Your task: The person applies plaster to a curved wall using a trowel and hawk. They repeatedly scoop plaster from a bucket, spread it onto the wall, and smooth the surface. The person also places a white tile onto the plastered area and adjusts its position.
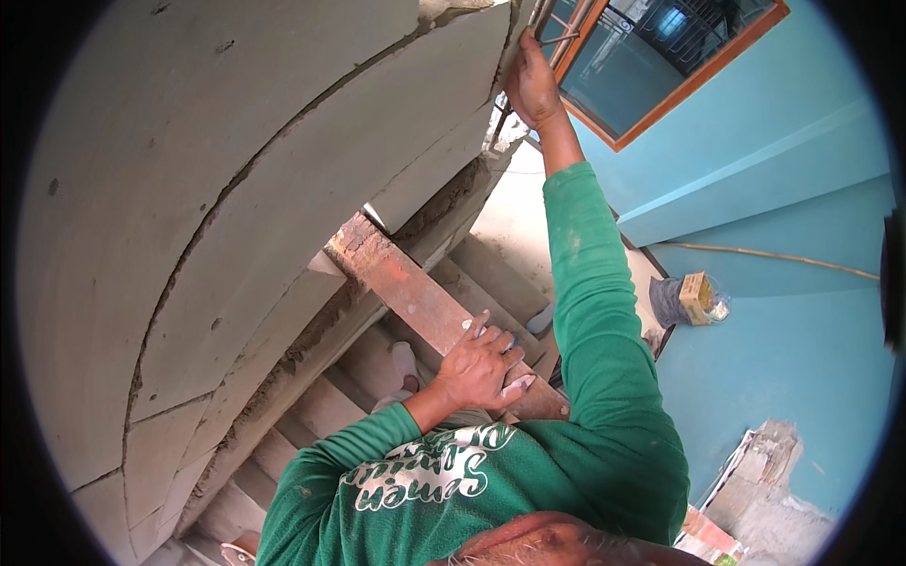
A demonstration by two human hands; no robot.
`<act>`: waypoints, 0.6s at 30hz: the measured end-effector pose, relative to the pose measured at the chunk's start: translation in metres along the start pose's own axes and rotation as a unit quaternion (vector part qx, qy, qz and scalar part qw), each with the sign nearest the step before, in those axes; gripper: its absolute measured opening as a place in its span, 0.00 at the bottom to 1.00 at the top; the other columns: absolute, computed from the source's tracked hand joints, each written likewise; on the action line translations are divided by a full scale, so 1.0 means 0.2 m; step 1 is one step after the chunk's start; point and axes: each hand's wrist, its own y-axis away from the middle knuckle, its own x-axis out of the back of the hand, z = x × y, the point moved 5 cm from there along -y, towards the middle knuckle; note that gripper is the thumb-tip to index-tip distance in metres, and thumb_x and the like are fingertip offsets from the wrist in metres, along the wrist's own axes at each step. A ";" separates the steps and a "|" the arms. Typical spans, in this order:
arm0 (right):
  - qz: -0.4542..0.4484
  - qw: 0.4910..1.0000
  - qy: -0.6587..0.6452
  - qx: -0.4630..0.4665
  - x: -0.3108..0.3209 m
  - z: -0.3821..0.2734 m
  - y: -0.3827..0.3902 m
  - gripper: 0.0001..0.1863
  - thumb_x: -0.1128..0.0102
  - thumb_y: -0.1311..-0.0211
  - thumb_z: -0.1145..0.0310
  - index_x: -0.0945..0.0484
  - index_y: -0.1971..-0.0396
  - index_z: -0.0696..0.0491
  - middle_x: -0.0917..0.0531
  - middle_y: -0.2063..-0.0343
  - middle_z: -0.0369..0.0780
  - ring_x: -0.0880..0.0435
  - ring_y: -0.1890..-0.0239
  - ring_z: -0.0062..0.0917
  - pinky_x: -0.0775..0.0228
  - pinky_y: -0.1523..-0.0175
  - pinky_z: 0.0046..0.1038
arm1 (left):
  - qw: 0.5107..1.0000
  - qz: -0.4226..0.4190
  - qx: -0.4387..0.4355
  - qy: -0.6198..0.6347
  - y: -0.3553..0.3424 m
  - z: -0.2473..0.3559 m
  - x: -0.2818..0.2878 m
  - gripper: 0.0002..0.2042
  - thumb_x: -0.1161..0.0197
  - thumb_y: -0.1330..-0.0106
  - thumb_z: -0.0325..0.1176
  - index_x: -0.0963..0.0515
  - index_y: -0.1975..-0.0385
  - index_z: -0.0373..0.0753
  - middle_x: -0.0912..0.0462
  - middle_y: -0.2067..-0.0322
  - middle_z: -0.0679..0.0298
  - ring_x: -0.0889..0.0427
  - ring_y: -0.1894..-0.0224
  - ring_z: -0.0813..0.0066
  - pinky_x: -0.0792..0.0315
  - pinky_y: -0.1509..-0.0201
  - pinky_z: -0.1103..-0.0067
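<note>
My right hand (534, 91) is raised at the end of a stretched arm, closed round the end edge of the grey block wall (311, 141). Its thumb points up, and most of its fingers are hidden. My left hand (475, 366) lies with bent fingers over a reddish-brown wooden board (411, 294), close to my chest. Whitish and bluish bits show at its fingers, but what they hold is hard to make out. The board runs from a gap low in the wall toward me, with mortar crusted on its far end.
Concrete stairs (326, 404) descend below the board, where a foot (404, 363) shows. Thin metal rods (560, 38) stick out beside the wall's end. Right: an orange-framed window (651, 57), a light-blue wall (793, 358), a bamboo pole (769, 253) and a small cardboard box (696, 298).
</note>
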 end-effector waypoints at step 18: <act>0.006 0.999 -0.037 0.003 0.01 0.03 -0.02 0.36 0.61 0.19 0.43 0.40 0.24 0.54 0.36 0.24 0.42 0.41 0.22 0.36 0.56 0.19 0.40 | 0.998 0.061 -0.020 0.021 0.02 -0.02 0.00 0.25 0.41 0.35 0.57 0.16 0.60 0.38 0.20 0.62 0.56 0.21 0.52 0.56 0.43 0.24 0.48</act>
